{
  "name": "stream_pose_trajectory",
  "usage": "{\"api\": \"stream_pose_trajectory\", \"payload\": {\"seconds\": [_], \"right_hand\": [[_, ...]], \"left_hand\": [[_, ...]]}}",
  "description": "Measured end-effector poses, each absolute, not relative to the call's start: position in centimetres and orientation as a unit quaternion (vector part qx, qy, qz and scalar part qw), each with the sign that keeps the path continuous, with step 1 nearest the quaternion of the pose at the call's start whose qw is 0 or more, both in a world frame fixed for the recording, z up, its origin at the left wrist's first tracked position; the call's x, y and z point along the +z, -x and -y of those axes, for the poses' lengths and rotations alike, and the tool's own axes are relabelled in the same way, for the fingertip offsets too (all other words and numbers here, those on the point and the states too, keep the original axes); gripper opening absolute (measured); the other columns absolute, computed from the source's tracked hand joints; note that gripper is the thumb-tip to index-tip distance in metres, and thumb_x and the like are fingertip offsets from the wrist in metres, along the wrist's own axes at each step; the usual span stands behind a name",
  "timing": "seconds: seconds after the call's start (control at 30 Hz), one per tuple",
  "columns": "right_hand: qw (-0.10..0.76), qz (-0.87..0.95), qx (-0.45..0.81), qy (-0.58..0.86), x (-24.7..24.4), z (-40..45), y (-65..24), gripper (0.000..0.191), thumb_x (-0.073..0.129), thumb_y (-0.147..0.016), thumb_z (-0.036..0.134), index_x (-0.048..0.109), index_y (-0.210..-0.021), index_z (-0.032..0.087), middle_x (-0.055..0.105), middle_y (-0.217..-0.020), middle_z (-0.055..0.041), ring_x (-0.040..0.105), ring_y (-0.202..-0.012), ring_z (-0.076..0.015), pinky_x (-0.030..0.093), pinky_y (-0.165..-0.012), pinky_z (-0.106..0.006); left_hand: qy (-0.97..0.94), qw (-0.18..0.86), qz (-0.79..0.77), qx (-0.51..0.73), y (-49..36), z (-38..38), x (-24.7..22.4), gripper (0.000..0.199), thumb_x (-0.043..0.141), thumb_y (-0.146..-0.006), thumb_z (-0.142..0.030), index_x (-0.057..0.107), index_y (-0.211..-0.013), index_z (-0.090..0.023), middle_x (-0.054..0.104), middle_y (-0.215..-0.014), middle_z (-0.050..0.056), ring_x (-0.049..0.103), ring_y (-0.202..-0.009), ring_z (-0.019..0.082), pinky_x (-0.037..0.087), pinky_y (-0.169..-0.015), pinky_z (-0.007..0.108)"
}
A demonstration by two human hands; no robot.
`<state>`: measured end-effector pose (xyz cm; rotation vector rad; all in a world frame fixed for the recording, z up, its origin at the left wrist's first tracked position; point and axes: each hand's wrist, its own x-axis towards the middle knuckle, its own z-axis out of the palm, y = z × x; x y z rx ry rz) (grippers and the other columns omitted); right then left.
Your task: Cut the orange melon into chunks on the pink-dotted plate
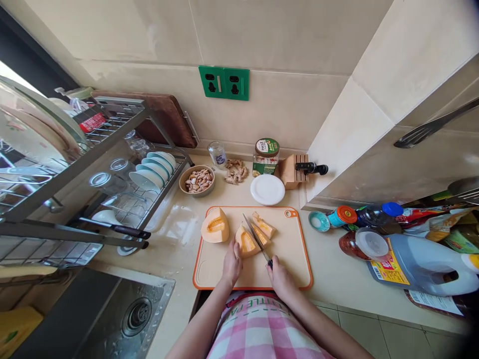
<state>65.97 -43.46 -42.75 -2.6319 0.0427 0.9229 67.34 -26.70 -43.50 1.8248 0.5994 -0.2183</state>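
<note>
An orange-rimmed cutting board (pixel 290 259) lies on the counter with pieces of peeled orange melon on it. My right hand (pixel 281 279) grips the handle of a kitchen knife (pixel 255 237), whose blade slants up across the board beside the melon slices (pixel 262 229). My left hand (pixel 232 264) rests its fingers on a melon wedge (pixel 247 242), close to the blade. A larger melon piece (pixel 216 225) with a seed hollow sits at the board's left, apart from both hands.
A bowl of garlic cloves (pixel 198 180), ginger root (pixel 235 172), a white lid (pixel 267 189) and a knife block (pixel 294 170) stand behind the board. A dish rack (pixel 93 169) and steel sink (pixel 112 314) are at left; bottles (pixel 422 264) crowd the right.
</note>
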Motion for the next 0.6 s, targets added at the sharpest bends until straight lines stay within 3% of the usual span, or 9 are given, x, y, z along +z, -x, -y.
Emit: {"api": "stream_pose_trajectory", "payload": {"seconds": [0.1,0.17,0.3,0.43,0.6], "right_hand": [[0.185,-0.006,0.324,0.928,-43.0,43.9,-66.1,0.033,0.031,-0.096,0.029,0.041,-0.122,0.010,0.068,-0.095,-0.0136,0.066,-0.087,-0.0211,0.045,-0.067,-0.027],[0.189,0.006,0.326,0.926,-42.5,44.1,-66.2,0.031,0.031,-0.096,0.028,0.041,-0.120,0.011,0.069,-0.093,-0.0132,0.066,-0.086,-0.0209,0.044,-0.065,-0.027],[0.188,0.053,0.287,0.938,-40.2,44.4,-65.9,0.025,0.028,-0.097,0.029,0.044,-0.109,0.015,0.069,-0.085,-0.0099,0.067,-0.080,-0.0205,0.041,-0.060,-0.025],[0.195,0.104,0.270,0.937,-38.8,44.1,-64.9,0.020,0.028,-0.097,0.028,0.045,-0.102,0.018,0.069,-0.078,-0.0067,0.067,-0.075,-0.0199,0.039,-0.056,-0.024],[0.162,0.105,0.278,0.941,-39.9,42.8,-63.9,0.021,0.029,-0.096,0.026,0.043,-0.108,0.017,0.069,-0.082,-0.0095,0.068,-0.077,-0.0221,0.041,-0.057,-0.026]], "left_hand": [[-0.812,0.536,-0.220,-0.069,-66.2,25.4,-43.6,0.060,0.039,-0.085,-0.055,0.048,-0.125,-0.012,0.063,-0.106,0.018,0.062,-0.093,0.028,0.046,-0.082,0.038],[-0.826,0.523,-0.186,-0.100,-65.6,25.0,-43.7,0.062,0.050,-0.080,-0.050,0.043,-0.129,-0.012,0.063,-0.109,0.018,0.058,-0.103,0.031,0.043,-0.088,0.038],[-0.842,0.496,-0.170,-0.126,-65.2,25.5,-43.9,0.082,0.066,-0.066,-0.034,0.032,-0.136,-0.011,0.066,-0.102,0.017,0.059,-0.098,0.033,0.043,-0.086,0.039],[-0.844,0.485,-0.199,-0.114,-65.8,26.2,-44.0,0.069,0.060,-0.068,-0.028,0.040,-0.131,-0.011,0.066,-0.096,0.017,0.060,-0.092,0.033,0.044,-0.082,0.039],[-0.832,0.507,-0.198,-0.109,-65.9,25.9,-44.3,0.070,0.061,-0.067,-0.026,0.039,-0.132,-0.013,0.068,-0.079,0.009,0.061,-0.080,0.029,0.045,-0.076,0.037]]}}
